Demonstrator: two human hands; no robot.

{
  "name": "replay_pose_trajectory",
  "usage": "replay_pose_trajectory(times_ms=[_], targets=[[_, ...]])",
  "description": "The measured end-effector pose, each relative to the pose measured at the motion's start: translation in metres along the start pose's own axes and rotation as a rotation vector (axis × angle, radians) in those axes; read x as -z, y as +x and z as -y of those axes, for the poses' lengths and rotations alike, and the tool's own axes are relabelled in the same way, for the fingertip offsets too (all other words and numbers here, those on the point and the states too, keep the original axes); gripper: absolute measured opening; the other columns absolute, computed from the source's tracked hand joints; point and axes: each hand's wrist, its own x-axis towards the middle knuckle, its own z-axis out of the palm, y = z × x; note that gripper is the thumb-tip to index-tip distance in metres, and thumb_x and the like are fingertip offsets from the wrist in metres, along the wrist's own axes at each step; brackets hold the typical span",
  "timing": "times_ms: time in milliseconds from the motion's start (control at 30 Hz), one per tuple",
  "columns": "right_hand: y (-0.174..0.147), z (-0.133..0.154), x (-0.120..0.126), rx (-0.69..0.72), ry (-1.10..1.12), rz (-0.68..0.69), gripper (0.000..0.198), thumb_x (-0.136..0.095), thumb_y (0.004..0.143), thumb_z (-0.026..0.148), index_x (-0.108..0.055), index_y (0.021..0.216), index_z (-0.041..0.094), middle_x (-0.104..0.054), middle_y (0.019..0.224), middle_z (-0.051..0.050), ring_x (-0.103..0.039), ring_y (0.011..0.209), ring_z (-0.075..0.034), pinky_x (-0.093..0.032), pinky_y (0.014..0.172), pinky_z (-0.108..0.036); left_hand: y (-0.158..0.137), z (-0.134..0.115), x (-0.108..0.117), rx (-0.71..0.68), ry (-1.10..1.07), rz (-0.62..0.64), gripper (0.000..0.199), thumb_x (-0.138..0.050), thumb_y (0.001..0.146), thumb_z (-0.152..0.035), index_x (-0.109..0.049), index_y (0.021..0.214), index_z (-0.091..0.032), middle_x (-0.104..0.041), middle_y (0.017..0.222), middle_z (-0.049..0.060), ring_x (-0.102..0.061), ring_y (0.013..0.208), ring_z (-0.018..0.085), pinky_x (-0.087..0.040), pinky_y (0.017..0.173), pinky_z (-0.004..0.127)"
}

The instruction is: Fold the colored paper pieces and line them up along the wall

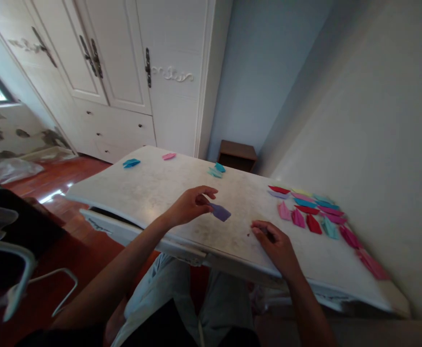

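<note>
My left hand (191, 205) pinches one end of a purple folded paper piece (220, 212) between thumb and fingers, above the middle of the white table (182, 183). To the right, my right hand (274, 241) is low over the table near its front edge, thumb and forefinger brought together. Whether anything is between those fingertips is too small to make out. A tiny dark speck (248, 234) shows on the tabletop beside them. Rows of folded paper pieces in red, pink, blue and yellow, such as a red one (313, 224), lie at the table's right end.
Toward the back edge lie a blue folded paper (131, 163), a pink one (169, 156) and two teal ones (215, 172). A white wardrobe (178, 106) and a small brown cabinet (237, 155) stand behind. A wall borders the right side; a white metal frame (26, 260) is at left.
</note>
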Motion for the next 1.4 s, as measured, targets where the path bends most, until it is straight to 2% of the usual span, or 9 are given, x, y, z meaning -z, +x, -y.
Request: replay_pose_trajectory(times_ms=[133, 233, 333, 467, 600, 767, 1100, 1300, 1400], targets=[[-0.001, 0.006, 0.000, 0.045, 0.069, 0.075, 0.036, -0.064, 0.083, 0.047, -0.070, 0.105, 0.020, -0.073, 0.098, -0.007, -0.064, 0.074, -0.017, -0.051, 0.067, -0.029, 0.011, -0.001, -0.036, 0.001, -0.051, 0.106, 0.044, -0.070, 0.070, -0.012, -0.062, 0.113, -0.014, -0.065, 0.100, 0.006, -0.066, 0.074, 0.012, -0.054, 0.070, 0.026], [0.000, 0.007, 0.001, 0.074, 0.082, 0.112, 0.031, -0.065, 0.083, 0.044, -0.071, 0.102, 0.021, -0.072, 0.094, -0.005, -0.061, 0.071, -0.015, -0.048, 0.064, -0.027, 0.017, 0.000, -0.064, 0.010, -0.140, 0.147, 0.047, -0.070, 0.069, -0.011, -0.060, 0.114, -0.015, -0.065, 0.098, 0.005, -0.066, 0.075, 0.011, -0.054, 0.070, 0.025], [0.001, 0.004, 0.002, 0.056, 0.125, 0.087, 0.026, -0.065, 0.083, 0.042, -0.073, 0.091, 0.019, -0.071, 0.083, -0.004, -0.061, 0.072, -0.016, -0.047, 0.065, -0.026, 0.022, 0.002, -0.087, 0.028, -0.248, 0.125, 0.047, -0.073, 0.068, -0.011, -0.060, 0.113, -0.015, -0.065, 0.094, 0.004, -0.066, 0.077, 0.012, -0.054, 0.071, 0.025], [0.002, -0.001, 0.004, -0.030, 0.283, -0.033, 0.026, -0.066, 0.082, 0.044, -0.072, 0.084, 0.019, -0.068, 0.073, -0.002, -0.059, 0.064, -0.015, -0.047, 0.060, -0.026, 0.027, 0.007, -0.106, 0.106, -0.376, 0.024, 0.054, -0.081, 0.061, -0.016, -0.059, 0.111, -0.015, -0.067, 0.095, 0.005, -0.067, 0.081, 0.014, -0.055, 0.076, 0.028], [0.002, -0.002, 0.005, -0.055, 0.371, -0.121, 0.024, -0.067, 0.081, 0.043, -0.071, 0.082, 0.020, -0.066, 0.070, 0.000, -0.058, 0.062, -0.013, -0.047, 0.059, -0.024, 0.027, 0.011, -0.119, 0.231, -0.440, 0.020, 0.048, -0.086, 0.057, -0.026, -0.065, 0.098, -0.014, -0.070, 0.084, 0.004, -0.066, 0.075, 0.014, -0.053, 0.069, 0.026], [0.002, -0.002, 0.005, -0.044, 0.385, -0.130, 0.023, -0.066, 0.082, 0.042, -0.071, 0.082, 0.020, -0.068, 0.074, -0.001, -0.059, 0.064, -0.014, -0.047, 0.060, -0.024, 0.027, 0.011, -0.130, 0.248, -0.449, 0.006, 0.038, -0.084, 0.059, -0.041, -0.067, 0.076, -0.012, -0.066, 0.066, 0.000, -0.058, 0.056, 0.010, -0.045, 0.055, 0.022], [0.001, -0.003, 0.004, -0.055, 0.345, -0.147, 0.029, -0.064, 0.083, 0.047, -0.069, 0.088, 0.019, -0.069, 0.079, -0.004, -0.061, 0.068, -0.017, -0.051, 0.064, -0.028, 0.025, 0.007, -0.135, 0.247, -0.418, -0.043, 0.038, -0.084, 0.058, -0.042, -0.067, 0.076, -0.014, -0.064, 0.064, -0.001, -0.054, 0.054, 0.009, -0.043, 0.055, 0.022], [-0.003, -0.014, 0.004, -0.081, 0.470, -0.281, 0.034, -0.063, 0.084, 0.048, -0.064, 0.103, 0.019, -0.068, 0.086, -0.005, -0.062, 0.069, -0.015, -0.051, 0.064, -0.027, 0.030, -0.003, -0.143, 0.277, -0.411, -0.060, 0.031, -0.081, 0.061, -0.039, -0.065, 0.075, -0.015, -0.065, 0.069, -0.001, -0.056, 0.058, 0.009, -0.045, 0.056, 0.022], [-0.008, -0.017, 0.012, -0.108, 0.424, -0.349, 0.033, -0.059, 0.086, 0.047, -0.063, 0.101, 0.018, -0.067, 0.085, -0.005, -0.062, 0.068, -0.015, -0.050, 0.063, -0.026, 0.042, -0.012, -0.149, 0.261, -0.436, -0.079, 0.031, -0.081, 0.063, -0.036, -0.063, 0.076, -0.014, -0.066, 0.070, -0.001, -0.059, 0.062, 0.010, -0.049, 0.060, 0.023]])
